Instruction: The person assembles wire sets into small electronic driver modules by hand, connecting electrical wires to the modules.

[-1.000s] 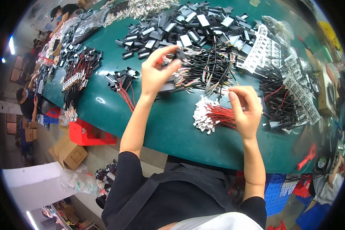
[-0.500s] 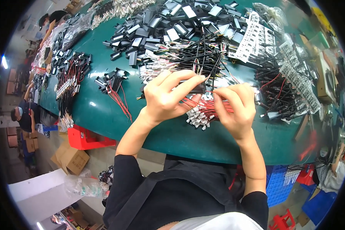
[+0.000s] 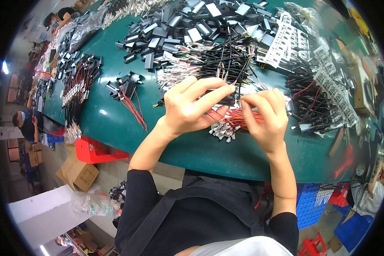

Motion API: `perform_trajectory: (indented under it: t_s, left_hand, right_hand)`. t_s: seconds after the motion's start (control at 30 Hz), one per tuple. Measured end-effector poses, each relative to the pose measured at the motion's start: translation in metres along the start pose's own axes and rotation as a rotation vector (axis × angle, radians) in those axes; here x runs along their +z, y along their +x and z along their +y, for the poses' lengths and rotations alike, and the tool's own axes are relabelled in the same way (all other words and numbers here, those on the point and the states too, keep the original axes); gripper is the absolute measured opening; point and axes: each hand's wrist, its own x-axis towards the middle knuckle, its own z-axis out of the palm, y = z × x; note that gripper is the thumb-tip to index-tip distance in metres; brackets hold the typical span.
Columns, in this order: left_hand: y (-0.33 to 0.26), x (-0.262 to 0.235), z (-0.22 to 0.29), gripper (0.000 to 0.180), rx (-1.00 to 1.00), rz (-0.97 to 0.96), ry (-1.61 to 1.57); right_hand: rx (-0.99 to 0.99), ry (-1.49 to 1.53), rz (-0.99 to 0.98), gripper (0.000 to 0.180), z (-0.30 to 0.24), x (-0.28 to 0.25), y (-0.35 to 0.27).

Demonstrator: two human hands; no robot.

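Note:
Between the thumb and fingers of my left hand (image 3: 184, 106) is a small black plastic housing (image 3: 227, 101), partly hidden by those fingers. My right hand (image 3: 268, 117) is closed in a pinch just right of it, at what looks like a thin wire end; the fingertips cover most of it. Below both hands lies a bundle of red wires (image 3: 234, 123) with white connectors (image 3: 221, 131). Just beyond them spreads a heap of black cables (image 3: 217, 64) with light stripped ends.
A large pile of black housings (image 3: 175, 27) covers the table's (image 3: 115, 123) far side. White label sheets (image 3: 286, 40) and more black cables (image 3: 305, 96) lie right. Housings with red wires (image 3: 126, 89) sit left. A red stool (image 3: 89, 151) stands by the table edge; people work farther left.
Both hands have shifted very slightly to the right, still close together at the black housing. The right fingertips stay pinched; the view has moved a little.

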Motion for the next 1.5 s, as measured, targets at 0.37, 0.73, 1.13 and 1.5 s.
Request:
perform_trajectory:
  t_s: [0.37, 0.73, 1.13, 1.5]
  left_hand:
    - [-0.001, 0.0, -0.004, 0.027, -0.097, -0.116, -0.307]
    - [-0.006, 0.004, 0.005, 0.009, -0.343, -0.133, -0.616]
    - [-0.01, -0.047, -0.061, 0.02, -0.8, 0.648, -1.631]
    - [-0.021, -0.045, -0.081, 0.039, -1.015, 0.481, -1.676]
  right_hand:
    - [0.321, 0.389, -0.325, 0.057, -0.003, -0.002, -0.008]
    - [0.345, 0.369, -0.22, 0.04, -0.009, 0.0, -0.008]
    - [0.204, 0.129, -0.452, 0.013, 0.021, 0.024, -0.025]
    - [0.333, 0.159, -0.484, 0.007, 0.008, 0.013, -0.016]
